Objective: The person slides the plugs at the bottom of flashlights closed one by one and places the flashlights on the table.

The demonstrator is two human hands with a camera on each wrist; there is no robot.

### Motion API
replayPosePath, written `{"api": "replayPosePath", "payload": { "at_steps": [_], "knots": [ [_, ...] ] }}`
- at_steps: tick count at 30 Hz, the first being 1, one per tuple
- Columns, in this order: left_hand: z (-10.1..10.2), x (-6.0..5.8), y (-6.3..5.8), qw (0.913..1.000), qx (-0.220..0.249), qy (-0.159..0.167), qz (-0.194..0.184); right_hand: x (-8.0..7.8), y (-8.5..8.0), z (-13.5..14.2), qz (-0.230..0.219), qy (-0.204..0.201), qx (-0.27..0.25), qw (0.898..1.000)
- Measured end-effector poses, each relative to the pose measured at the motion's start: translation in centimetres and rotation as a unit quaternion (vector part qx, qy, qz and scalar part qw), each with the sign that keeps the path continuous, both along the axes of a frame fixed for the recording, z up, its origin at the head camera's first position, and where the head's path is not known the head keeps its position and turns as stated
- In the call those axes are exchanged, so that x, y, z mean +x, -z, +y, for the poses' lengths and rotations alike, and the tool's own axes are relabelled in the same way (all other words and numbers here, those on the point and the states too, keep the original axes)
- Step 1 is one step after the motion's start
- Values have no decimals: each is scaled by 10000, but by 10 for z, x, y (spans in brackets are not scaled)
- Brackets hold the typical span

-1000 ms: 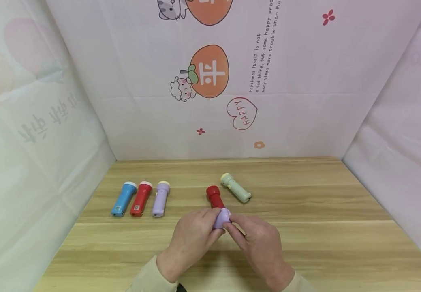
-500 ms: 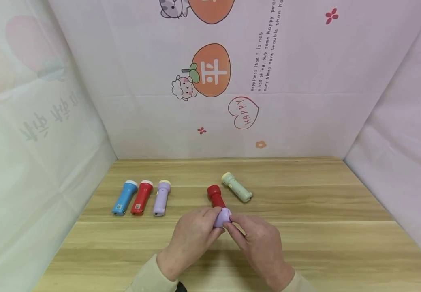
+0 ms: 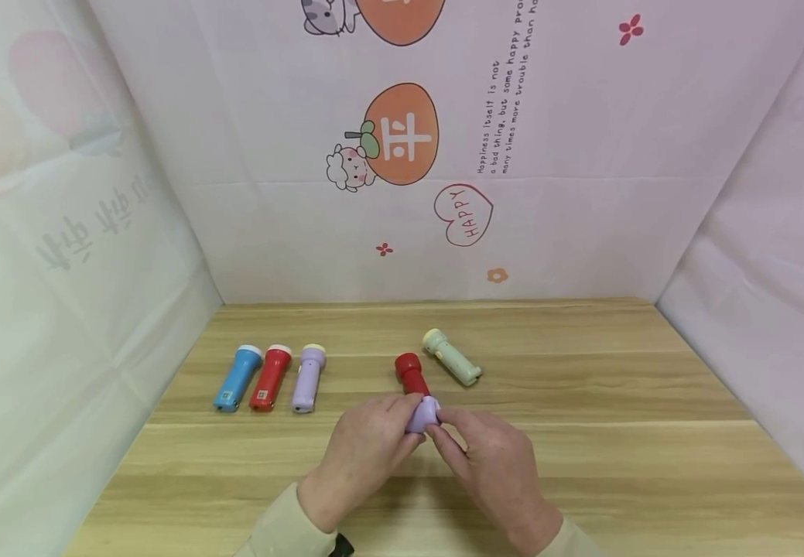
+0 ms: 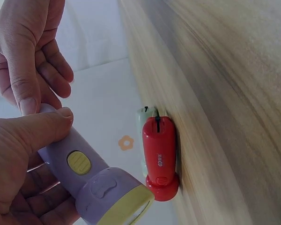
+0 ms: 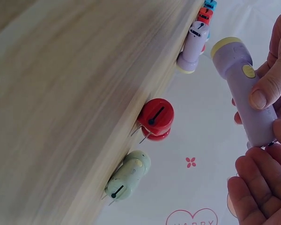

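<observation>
A light purple flashlight (image 3: 422, 415) with a yellow switch and yellow lens rim is held above the table between the two hands. My left hand (image 3: 367, 445) grips its body, with the thumb lying along it near the switch in the left wrist view. At the tail end, my right hand (image 3: 495, 456) pinches the flashlight (image 5: 250, 103) between thumb and fingers; the fingers partly cover that end. Just beyond the hands lies a red flashlight (image 3: 412, 375), its two metal prongs sticking out in the right wrist view. A pale green flashlight (image 3: 452, 357) lies behind it, also with prongs out (image 5: 129, 176).
At the left of the wooden table (image 3: 624, 464), a blue flashlight (image 3: 237, 379), another red flashlight (image 3: 271, 379) and a second purple flashlight (image 3: 309, 379) lie side by side. Printed white cloth (image 3: 548, 255) walls the back and both sides.
Both hands stay almost still around the purple flashlight, shifting only very slightly. The flashlights on the table have not moved.
</observation>
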State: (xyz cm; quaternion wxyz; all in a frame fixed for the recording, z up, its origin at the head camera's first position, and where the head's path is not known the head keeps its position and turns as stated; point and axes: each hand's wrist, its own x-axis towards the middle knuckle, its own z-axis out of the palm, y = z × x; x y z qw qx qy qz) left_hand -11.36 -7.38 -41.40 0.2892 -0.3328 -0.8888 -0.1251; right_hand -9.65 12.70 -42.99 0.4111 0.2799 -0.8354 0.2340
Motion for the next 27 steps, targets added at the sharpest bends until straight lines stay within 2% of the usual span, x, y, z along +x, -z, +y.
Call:
{"api": "replayPosePath", "payload": {
  "at_steps": [20,27],
  "knots": [
    [-5,-6,1,9994,-82,144,305,3,0,0,-516,-3,143,9986],
    [-7,-7,0,9998,-156,93,101,3,-2,0,-607,2,199,9980]
  ]
}}
